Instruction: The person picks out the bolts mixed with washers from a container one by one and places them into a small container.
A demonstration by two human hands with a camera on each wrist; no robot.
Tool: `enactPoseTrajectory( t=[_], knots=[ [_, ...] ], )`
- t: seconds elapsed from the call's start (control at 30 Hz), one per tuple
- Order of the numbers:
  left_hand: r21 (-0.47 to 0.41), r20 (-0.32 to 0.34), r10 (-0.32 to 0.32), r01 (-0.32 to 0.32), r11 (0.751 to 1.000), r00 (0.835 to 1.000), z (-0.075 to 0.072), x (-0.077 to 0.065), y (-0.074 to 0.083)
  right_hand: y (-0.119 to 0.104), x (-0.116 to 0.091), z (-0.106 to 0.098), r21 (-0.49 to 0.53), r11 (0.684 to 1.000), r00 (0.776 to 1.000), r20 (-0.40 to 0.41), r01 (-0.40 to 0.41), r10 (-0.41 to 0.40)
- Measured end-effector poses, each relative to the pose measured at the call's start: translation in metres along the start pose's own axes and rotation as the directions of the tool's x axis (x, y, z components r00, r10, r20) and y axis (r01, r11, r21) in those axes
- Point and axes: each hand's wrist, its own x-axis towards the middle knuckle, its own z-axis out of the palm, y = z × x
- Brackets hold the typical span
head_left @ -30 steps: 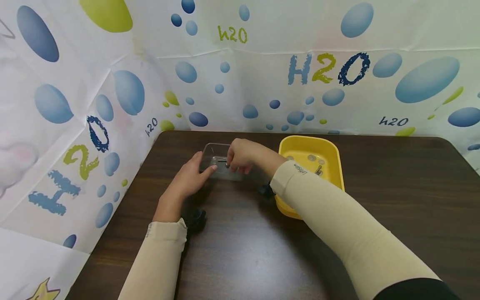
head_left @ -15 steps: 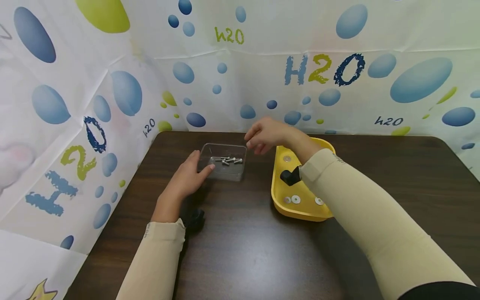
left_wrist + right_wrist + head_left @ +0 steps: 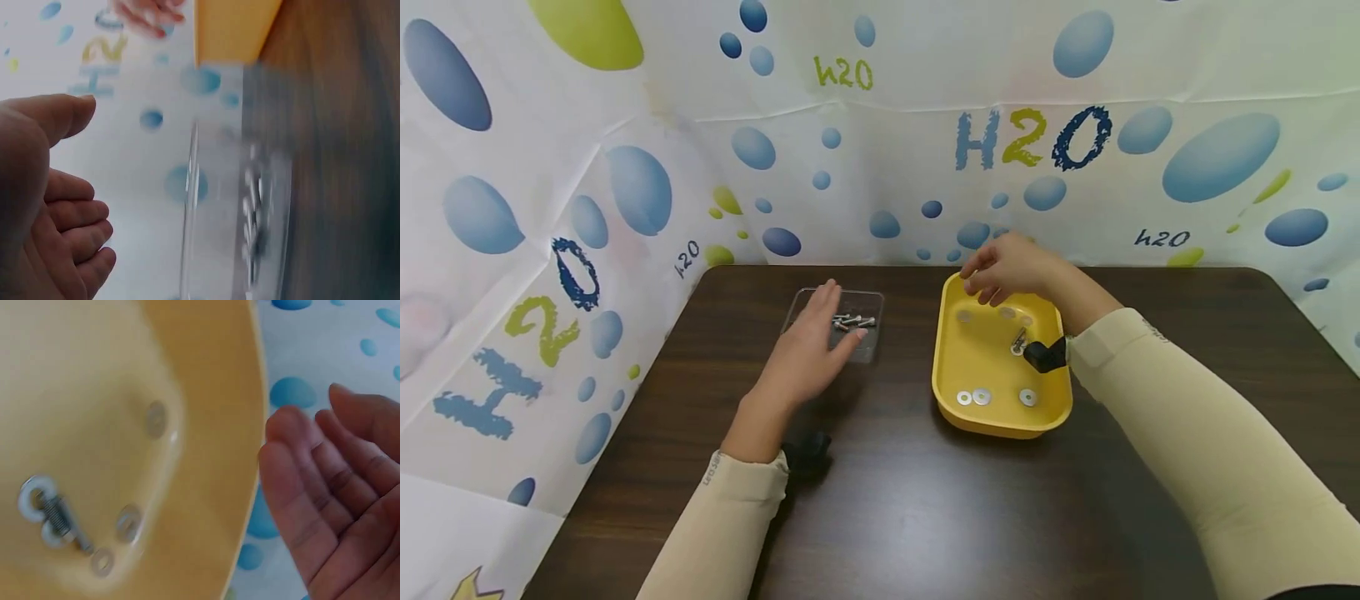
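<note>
My left hand (image 3: pixel 805 354), fingers straight and thumb apart, hovers over the near left part of a clear plastic box (image 3: pixel 864 353). Several silver screws (image 3: pixel 854 320) lie in a small heap inside that box. Over the far rim of a yellow tray (image 3: pixel 985 362) is my right hand (image 3: pixel 1018 268), its fingers loosely bent with nothing between them. Flat metal washers (image 3: pixel 981 397) are scattered on the tray's floor. In the right wrist view, screws (image 3: pixel 57 515) lie across two washers (image 3: pixel 28 499) in the tray. The left wrist view is blurred.
Both containers stand toward the back of a dark wooden table (image 3: pixel 880 500), with a gap between them. A white sheet (image 3: pixel 910 150) printed with blue drops hangs behind the table and along its left side. Black wrist cameras (image 3: pixel 1047 356) stick out below the hands.
My right hand has left the clear box and moved right to above the yellow tray. My left hand has come off the box's left side and shifted right over it.
</note>
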Motion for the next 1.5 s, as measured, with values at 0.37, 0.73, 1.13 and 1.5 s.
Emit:
enactPoseTrajectory(
  t=[0.37,0.73,1.13,1.5],
  knots=[
    [0.036,0.164,0.145,-0.152,0.988,0.976,0.045,-0.011,0.048,0.028,0.001,0.012,-0.223,0.97,0.994,0.011,-0.102,0.107],
    [0.008,0.252,0.196,-0.205,0.979,0.948,0.065,-0.014,0.059,0.028,-0.004,0.024,-0.464,0.867,0.982,-0.029,-0.179,0.188],
    [0.045,0.237,0.234,-0.251,0.967,0.943,0.068,-0.012,0.066,0.03,0.002,0.03,-0.572,0.808,0.983,0.024,-0.138,0.185],
    [0.078,0.197,0.236,-0.255,0.964,0.952,0.077,-0.012,0.078,0.046,0.003,0.027,-0.521,0.835,0.977,0.005,-0.178,0.211]
  ],
)
